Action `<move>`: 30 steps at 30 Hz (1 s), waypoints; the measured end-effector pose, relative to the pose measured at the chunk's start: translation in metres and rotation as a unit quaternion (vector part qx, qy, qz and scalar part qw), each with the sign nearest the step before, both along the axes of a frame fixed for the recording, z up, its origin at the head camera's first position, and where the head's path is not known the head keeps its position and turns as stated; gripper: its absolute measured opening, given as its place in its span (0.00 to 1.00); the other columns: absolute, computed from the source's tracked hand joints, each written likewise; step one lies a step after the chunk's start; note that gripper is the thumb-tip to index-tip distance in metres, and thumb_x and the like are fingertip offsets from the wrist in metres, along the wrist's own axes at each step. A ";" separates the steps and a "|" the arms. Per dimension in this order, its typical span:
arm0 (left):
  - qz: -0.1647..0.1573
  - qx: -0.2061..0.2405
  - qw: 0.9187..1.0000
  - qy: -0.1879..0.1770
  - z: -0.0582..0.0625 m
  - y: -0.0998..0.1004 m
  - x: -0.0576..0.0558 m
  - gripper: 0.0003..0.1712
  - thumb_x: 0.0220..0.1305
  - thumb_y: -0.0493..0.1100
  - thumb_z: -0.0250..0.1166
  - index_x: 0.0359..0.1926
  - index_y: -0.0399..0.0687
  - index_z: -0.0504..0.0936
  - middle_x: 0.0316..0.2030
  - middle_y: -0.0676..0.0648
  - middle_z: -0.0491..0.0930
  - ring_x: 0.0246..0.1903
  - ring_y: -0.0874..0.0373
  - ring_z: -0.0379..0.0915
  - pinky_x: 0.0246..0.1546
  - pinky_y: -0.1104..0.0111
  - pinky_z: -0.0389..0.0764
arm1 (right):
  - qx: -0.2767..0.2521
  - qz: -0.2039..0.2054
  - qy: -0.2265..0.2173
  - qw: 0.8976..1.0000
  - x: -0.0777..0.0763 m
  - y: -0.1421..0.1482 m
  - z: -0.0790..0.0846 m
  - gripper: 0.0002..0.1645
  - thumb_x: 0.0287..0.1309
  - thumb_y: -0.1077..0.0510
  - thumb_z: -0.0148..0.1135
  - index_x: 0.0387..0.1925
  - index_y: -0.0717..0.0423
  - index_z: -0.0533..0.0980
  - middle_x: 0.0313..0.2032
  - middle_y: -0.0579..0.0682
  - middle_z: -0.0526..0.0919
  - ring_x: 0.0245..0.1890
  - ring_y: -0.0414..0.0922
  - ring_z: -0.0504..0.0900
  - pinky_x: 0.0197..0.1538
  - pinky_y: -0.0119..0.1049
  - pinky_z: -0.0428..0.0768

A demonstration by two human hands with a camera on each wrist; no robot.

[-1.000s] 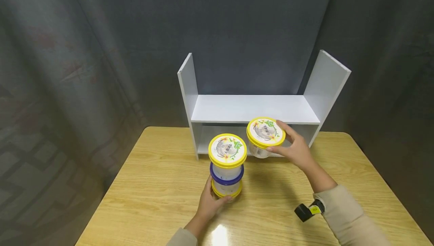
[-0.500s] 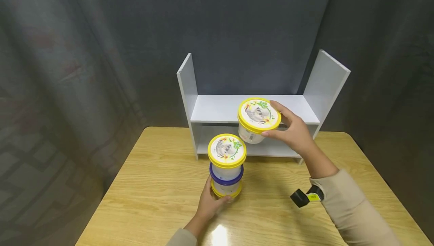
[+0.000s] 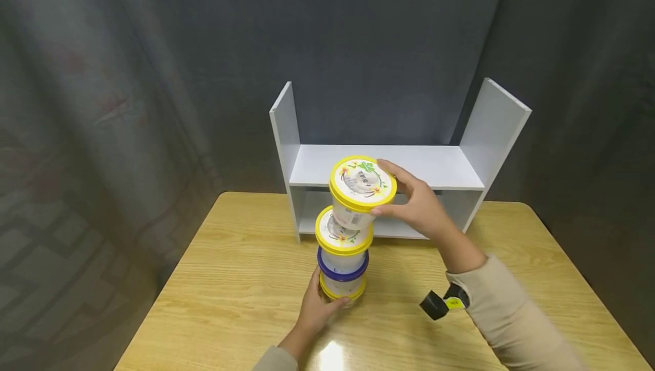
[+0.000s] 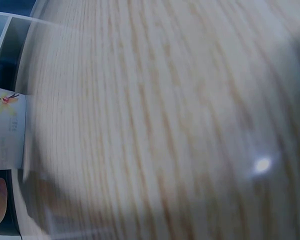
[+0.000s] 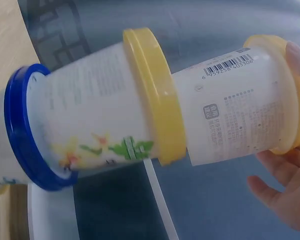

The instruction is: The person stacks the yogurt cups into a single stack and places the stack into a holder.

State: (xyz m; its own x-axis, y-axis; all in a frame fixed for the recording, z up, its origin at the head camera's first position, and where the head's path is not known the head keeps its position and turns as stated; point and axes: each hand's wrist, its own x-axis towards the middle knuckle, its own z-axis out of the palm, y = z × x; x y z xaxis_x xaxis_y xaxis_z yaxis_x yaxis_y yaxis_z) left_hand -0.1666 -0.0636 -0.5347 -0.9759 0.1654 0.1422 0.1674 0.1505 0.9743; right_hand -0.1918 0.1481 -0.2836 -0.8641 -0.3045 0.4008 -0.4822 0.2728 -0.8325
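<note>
Three tubs stand stacked upright on the table: a yellow-lidded tub [image 3: 343,243] on top, a blue-lidded tub [image 3: 343,270] in the middle and another yellow-lidded tub [image 3: 338,292] at the bottom. My left hand [image 3: 316,308] grips the lowest tub from the left and front; its far fingers are hidden. Above the stack, my right hand [image 3: 411,200] holds a fourth tub [image 5: 230,105] by its yellow lid, thumb in front and fingers behind. That tub's base is at the top tub's lid [image 5: 155,95], slightly to the right; whether they touch I cannot tell.
A white two-level shelf [image 3: 435,161] with upright side panels stands at the back of the wooden table [image 3: 245,269], just behind the stack. Dark grey curtains [image 3: 378,47] hang around the table. A black strapped device [image 3: 435,304] sits on my right wrist.
My right hand lifted its tub up and leftward from beside the stack, then brought it over the top tub and slightly lower. My left hand and the stack stay in place.
</note>
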 end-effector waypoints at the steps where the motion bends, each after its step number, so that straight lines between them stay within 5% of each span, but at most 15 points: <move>1: -0.001 0.001 1.000 -0.001 0.000 0.000 0.000 0.55 0.37 0.48 0.71 0.64 0.54 0.47 0.58 0.48 0.60 0.56 0.51 0.56 0.59 0.57 0.54 | 0.001 0.005 0.001 1.000 0.000 -0.002 -0.001 0.49 0.35 0.59 0.71 0.61 0.58 0.56 0.60 0.49 0.59 0.55 0.49 0.62 0.60 0.50 0.53; 5: -0.003 0.003 1.000 -0.005 0.003 0.000 0.001 0.55 0.38 0.47 0.71 0.64 0.53 0.47 0.58 0.48 0.60 0.56 0.51 0.56 0.59 0.57 0.54 | 0.010 0.021 0.001 1.000 0.001 -0.007 -0.002 0.49 0.36 0.58 0.70 0.61 0.58 0.56 0.61 0.49 0.59 0.58 0.47 0.58 0.60 0.51 0.53; 16: -0.010 0.014 1.000 -0.003 0.033 0.001 0.013 0.53 0.40 0.40 0.70 0.64 0.44 0.48 0.57 0.44 0.61 0.55 0.48 0.57 0.59 0.56 0.54 | 0.033 0.031 -0.016 0.999 0.006 -0.015 -0.001 0.49 0.36 0.52 0.70 0.61 0.55 0.57 0.61 0.48 0.59 0.59 0.49 0.57 0.59 0.57 0.50; 25: -0.013 0.020 1.000 -0.003 0.029 0.001 0.011 0.53 0.39 0.40 0.70 0.64 0.45 0.48 0.57 0.44 0.61 0.55 0.48 0.57 0.59 0.56 0.54 | 0.000 0.055 -0.016 0.998 0.006 -0.022 -0.005 0.50 0.38 0.51 0.69 0.62 0.56 0.54 0.61 0.51 0.58 0.59 0.52 0.57 0.58 0.60 0.46; 30: -0.008 0.010 1.000 -0.005 0.011 0.000 0.004 0.54 0.39 0.44 0.71 0.64 0.52 0.47 0.58 0.47 0.60 0.56 0.50 0.56 0.59 0.57 0.53 | -0.016 0.062 -0.003 0.998 0.005 -0.024 -0.008 0.52 0.39 0.50 0.68 0.63 0.58 0.52 0.62 0.53 0.55 0.60 0.51 0.53 0.59 0.59 0.44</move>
State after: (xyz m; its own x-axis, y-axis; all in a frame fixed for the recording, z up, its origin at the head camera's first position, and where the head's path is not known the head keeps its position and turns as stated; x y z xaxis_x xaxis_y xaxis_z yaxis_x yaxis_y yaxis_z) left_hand -0.1624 -0.0637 -0.5235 -0.9745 0.1788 0.1359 0.1599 0.1278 0.9788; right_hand -0.1865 0.1244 -0.2912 -0.8228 -0.3965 0.4071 -0.5059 0.1845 -0.8427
